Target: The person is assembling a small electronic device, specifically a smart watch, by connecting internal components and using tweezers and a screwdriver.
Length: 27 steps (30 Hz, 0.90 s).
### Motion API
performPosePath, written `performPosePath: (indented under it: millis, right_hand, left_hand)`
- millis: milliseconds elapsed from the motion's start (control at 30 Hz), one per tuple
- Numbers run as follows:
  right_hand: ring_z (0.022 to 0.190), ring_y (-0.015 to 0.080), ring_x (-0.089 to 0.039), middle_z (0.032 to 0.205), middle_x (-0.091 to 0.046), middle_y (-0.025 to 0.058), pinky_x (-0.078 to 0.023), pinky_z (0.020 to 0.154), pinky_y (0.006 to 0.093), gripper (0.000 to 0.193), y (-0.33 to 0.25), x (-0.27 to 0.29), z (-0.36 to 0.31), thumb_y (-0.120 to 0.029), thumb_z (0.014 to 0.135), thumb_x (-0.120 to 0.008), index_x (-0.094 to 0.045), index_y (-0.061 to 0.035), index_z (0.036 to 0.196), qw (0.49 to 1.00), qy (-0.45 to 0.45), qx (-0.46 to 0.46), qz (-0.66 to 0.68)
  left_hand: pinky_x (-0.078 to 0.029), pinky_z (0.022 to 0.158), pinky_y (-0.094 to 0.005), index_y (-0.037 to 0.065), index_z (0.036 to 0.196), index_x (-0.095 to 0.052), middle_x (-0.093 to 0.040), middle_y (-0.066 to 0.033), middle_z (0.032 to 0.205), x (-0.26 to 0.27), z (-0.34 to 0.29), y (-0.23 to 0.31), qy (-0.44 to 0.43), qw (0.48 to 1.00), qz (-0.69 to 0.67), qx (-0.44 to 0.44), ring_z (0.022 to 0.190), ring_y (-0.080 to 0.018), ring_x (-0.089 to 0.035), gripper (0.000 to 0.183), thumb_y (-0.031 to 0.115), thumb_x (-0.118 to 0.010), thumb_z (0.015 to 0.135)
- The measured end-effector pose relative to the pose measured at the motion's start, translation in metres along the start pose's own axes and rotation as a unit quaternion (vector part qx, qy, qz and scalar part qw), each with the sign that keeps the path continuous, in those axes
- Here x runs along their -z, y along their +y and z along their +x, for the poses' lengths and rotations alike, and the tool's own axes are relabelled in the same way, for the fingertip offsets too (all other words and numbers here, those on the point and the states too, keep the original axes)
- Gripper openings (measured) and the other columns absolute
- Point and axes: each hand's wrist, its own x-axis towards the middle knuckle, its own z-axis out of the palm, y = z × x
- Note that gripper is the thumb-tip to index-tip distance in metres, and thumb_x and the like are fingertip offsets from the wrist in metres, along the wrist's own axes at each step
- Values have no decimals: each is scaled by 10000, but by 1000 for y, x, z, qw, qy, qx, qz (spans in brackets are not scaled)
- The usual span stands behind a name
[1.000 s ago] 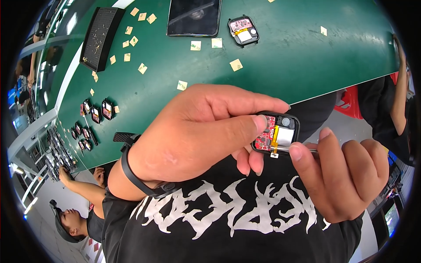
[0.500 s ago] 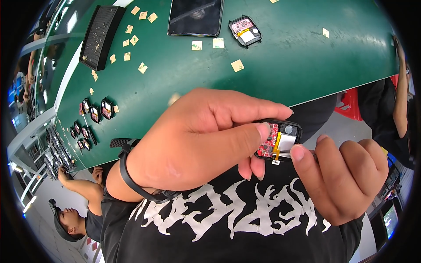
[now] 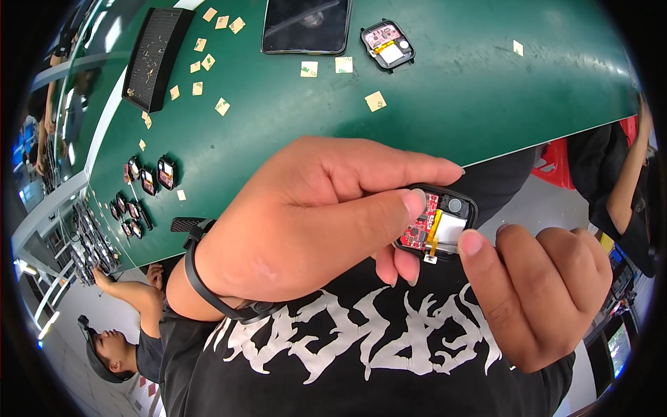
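An opened smartwatch case (image 3: 455, 193) is tilted in front of my chest, with a red circuit board (image 3: 417, 235), a silver battery (image 3: 450, 229) edged in yellow tape, and a round grey disc inside. My left hand (image 3: 306, 215), a black band on its wrist, grips the case by its left side, thumb on top and fingers beneath. A small white connector (image 3: 430, 259) on a yellow flex strip sticks out over the near edge. My right hand (image 3: 542, 285) is curled closed, its thumb tip at the battery's near right corner. What its fingers pinch, if anything, is hidden.
On the green table (image 3: 451, 104) lie another opened watch case (image 3: 388, 46), a dark tablet or phone (image 3: 306, 26), a black tray (image 3: 156, 59) and scattered beige adhesive squares (image 3: 375, 101). Several watch cases (image 3: 167, 172) sit at left. Other people are beside the table at both sides.
The case has shifted slightly left and tilted a little in my left hand. The connector has moved left and slightly nearer with it. My right hand stays by the battery corner, dipping slightly.
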Motion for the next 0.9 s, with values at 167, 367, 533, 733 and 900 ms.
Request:
performPosePath:
  millis: [167, 367, 533, 733, 900]
  right_hand:
    - [609, 183, -457, 784, -627, 113, -273, 498, 300, 380, -6, 5, 3, -88, 661, -732, -735, 6, 1029, 999, -24, -22, -19]
    - [644, 177, -461, 797, -639, 93, -277, 504, 304, 318, 0, 2, -4, -77, 721, -756, -753, -42, 1037, 999, -7, 21, -47]
    - [667, 173, -470, 815, -653, 79, -269, 501, 301, 265, 5, -1, -7, -80, 775, -766, -762, -67, 1040, 996, 14, 58, -72]
    - [668, 172, -482, 819, -659, 82, -267, 498, 299, 258, 9, -4, -5, -84, 783, -763, -762, -70, 1041, 994, 18, 70, -80]
    - [670, 172, -485, 827, -660, 87, -267, 490, 299, 257, 9, -10, -5, -71, 802, -759, -754, -61, 1059, 997, 26, 53, -51]
  left_hand:
    - [-569, 590, -239, -117, 1372, -523, -722, -150, 909, 4, 0, -1, -13, 1000, 7, -9, 710, -150, -701, 382, 58, -474, 1036]
    - [-582, 618, -247, -118, 1382, -509, -724, -162, 949, 2, -3, -2, -2, 1000, -1, -1, 734, -155, -709, 401, 103, -500, 1047]
    - [-584, 649, -244, -115, 1387, -506, -725, -170, 998, 5, -5, 1, -33, 999, 32, -17, 768, -148, -712, 409, 123, -505, 1054]
    - [-569, 676, -215, -109, 1385, -514, -726, -145, 1018, 3, -8, 2, -20, 996, 72, -44, 803, -112, -702, 415, 8, -589, 993]
    - [-567, 668, -204, -97, 1349, -559, -727, -119, 962, 4, -5, -6, -4, 997, 39, -65, 783, -97, -699, 411, -55, -630, 946]
